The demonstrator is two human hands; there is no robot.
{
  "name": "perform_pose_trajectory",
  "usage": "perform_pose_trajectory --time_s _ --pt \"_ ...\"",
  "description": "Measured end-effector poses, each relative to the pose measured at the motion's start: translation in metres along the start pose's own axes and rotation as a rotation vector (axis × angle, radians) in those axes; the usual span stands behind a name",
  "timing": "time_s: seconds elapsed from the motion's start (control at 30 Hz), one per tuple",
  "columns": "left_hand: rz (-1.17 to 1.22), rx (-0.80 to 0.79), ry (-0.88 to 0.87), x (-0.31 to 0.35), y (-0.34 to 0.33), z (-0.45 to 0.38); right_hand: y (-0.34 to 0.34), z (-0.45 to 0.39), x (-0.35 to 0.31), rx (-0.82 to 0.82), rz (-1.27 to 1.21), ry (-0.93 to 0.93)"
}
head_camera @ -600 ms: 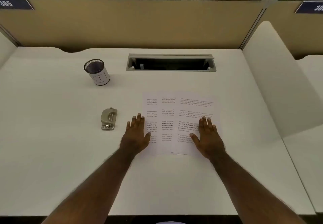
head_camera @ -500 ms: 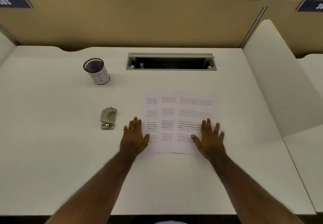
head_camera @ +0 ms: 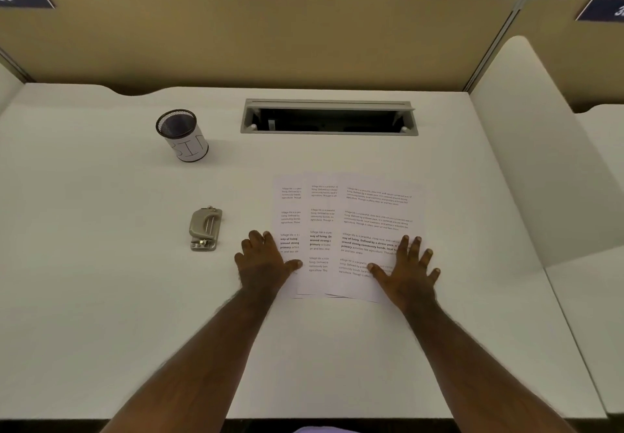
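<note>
Head view: three printed sheets [head_camera: 351, 223] lie fanned and overlapping on the white tabletop [head_camera: 101, 280], right of centre and near the front edge. The left grip [head_camera: 261, 263] rests flat and released at the left edge of the sheets, its thumb on the paper and its fingers mostly on the bare tabletop. The right grip [head_camera: 407, 270] is also released, with fingers spread wide, pressing flat on the lower right part of the top sheet. Neither grip grasps anything. A punch [head_camera: 205, 228] sits just left of the left grip. A mesh cup [head_camera: 182, 135] stands farther back on the left. A cable slot [head_camera: 329, 116] lies open behind the sheets.
</note>
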State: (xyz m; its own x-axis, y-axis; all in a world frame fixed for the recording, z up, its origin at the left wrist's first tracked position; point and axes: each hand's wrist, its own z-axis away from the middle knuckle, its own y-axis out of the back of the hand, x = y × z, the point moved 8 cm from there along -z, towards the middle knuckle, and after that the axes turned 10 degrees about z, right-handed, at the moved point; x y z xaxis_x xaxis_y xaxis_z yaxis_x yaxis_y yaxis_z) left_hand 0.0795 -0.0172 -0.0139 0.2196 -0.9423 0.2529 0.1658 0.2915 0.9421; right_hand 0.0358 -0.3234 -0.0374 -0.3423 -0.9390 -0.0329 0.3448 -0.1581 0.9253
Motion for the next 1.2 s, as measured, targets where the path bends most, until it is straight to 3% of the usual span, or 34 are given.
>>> perform_pose_trajectory --time_s 0.4,0.83,1.2 --pt "0.27 -0.077 0.091 0.006 -0.002 0.0 -0.003 -0.003 0.001 0.011 -0.028 0.025" --pt "0.74 -0.071 0.25 0.005 -0.003 0.005 0.002 -0.003 -0.009 0.026 -0.156 0.069" --pt "0.873 -0.11 0.159 0.016 -0.007 -0.002 0.002 0.005 -0.042 -0.017 -0.253 0.181"
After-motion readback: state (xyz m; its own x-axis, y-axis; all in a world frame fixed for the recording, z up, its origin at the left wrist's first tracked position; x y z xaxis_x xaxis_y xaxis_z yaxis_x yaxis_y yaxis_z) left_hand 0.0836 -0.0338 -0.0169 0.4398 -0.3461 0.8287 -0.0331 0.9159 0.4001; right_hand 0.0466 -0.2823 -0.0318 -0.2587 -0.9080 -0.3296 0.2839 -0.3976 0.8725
